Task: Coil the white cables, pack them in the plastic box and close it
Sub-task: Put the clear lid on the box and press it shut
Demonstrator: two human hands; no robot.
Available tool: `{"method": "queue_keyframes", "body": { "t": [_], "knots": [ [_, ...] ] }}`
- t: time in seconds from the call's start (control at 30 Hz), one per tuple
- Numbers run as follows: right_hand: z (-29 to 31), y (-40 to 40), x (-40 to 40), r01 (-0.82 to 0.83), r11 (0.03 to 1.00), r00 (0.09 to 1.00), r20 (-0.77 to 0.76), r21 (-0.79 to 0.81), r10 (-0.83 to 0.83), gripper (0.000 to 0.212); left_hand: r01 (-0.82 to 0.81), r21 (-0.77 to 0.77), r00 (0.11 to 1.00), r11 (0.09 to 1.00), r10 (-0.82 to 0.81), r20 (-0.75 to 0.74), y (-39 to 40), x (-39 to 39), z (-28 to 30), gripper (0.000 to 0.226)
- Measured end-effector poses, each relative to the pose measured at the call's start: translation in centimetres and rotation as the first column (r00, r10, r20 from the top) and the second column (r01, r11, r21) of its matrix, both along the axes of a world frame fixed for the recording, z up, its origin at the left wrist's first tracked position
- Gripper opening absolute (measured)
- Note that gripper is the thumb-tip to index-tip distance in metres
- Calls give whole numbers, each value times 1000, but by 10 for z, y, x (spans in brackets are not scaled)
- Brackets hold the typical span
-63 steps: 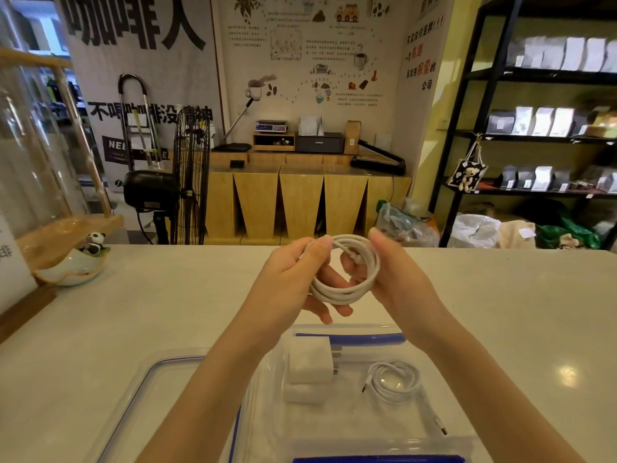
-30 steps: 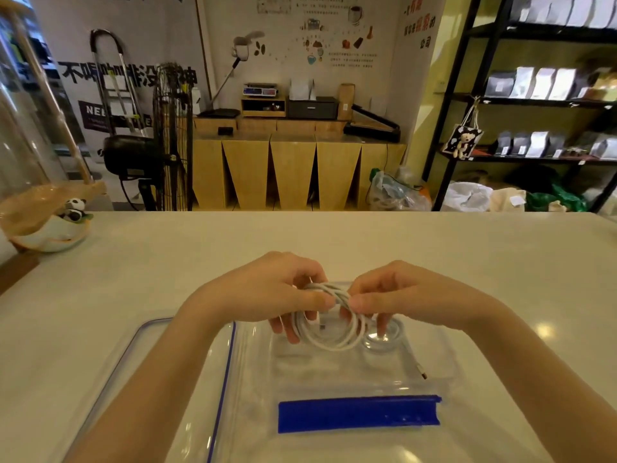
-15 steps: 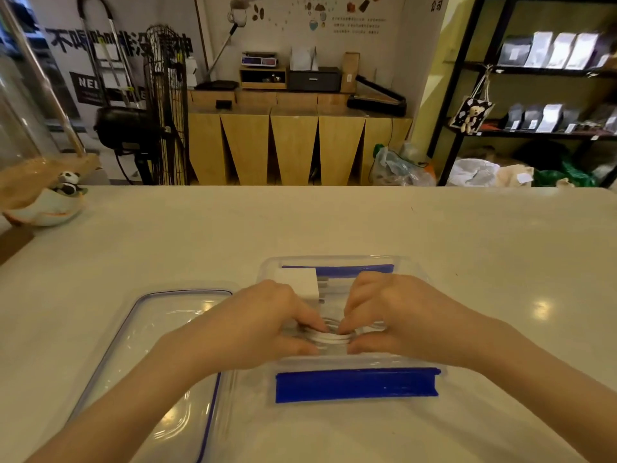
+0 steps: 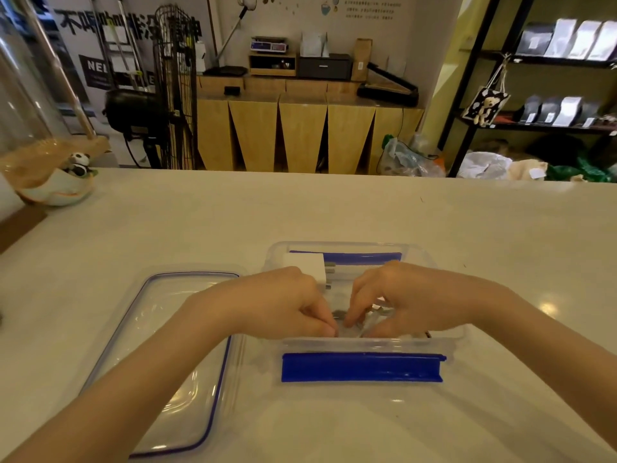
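Hands, left hand and right hand, are pressed fingertips-down inside the plastic box; whether any cable is pinched cannot be told.

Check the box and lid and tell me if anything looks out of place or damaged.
Nothing stands out. The lid lies flat on the table beside the plastic box, off as expected. Both the left hand and right hand are down inside the box, hiding the cables. The white charger sits in its far left corner.

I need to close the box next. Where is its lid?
The lid lies flat on the table, left of the box, partly under the left forearm.
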State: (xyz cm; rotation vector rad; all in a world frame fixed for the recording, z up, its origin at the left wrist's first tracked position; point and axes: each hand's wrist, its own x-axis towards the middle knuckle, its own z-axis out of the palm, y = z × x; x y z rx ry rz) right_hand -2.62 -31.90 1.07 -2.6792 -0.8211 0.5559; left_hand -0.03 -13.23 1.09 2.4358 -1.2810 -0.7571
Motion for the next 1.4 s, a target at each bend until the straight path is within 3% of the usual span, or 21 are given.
{"method": "queue_keyframes", "body": {
  "t": [0.1, 0.27, 0.43, 0.6, 0.7, 0.83, 1.0, 1.13, 1.23, 1.4],
  "knots": [
    [7, -3, 4, 98, 980, 993, -84, 171, -85, 20, -43, -63, 999, 997, 44, 11, 5, -3, 1, 27],
    [19, 2, 14, 197, 931, 980, -58, 309, -188, 19, -200, -282, 972, 938, 226, 60, 21, -7, 11, 24],
    [36, 30, 32, 129, 902, 990, -7, 412, -139, 19, -373, -501, 879, 781, 471, 79, 61, -14, 13, 15],
    [41, 84, 68, 14, 917, 998, 55, 399, -39, 18, -546, -616, 722, 567, 692, -3, 108, -36, -2, 30],
    [39, 118, 91, -50, 939, 998, 55, 341, 33, 19, -620, -611, 602, 492, 798, 33, 134, -54, -19, 30],
    [17, 157, 112, -72, 980, 997, 35, 186, 67, 25, -709, -597, 377, 376, 917, 130, 161, -75, -42, 26],
    [-10, 186, 124, -76, 996, 993, 84, -39, 79, 35, -771, -577, 238, 269, 962, 131, 174, -95, -62, 30],
    [-22, 193, 127, -61, 991, 993, 91, -116, 71, 26, -818, -555, 129, 152, 988, 81, 177, -97, -70, 31],
    [-22, 191, 128, -33, 994, 995, 92, -107, 43, 20, -851, -514, 97, 105, 994, 42, 178, -97, -70, 28],
    [0, 171, 128, 17, 999, 994, 107, 31, -20, 17, -865, -450, 212, 222, 974, 74, 180, -87, -60, 27]
  ]
}}
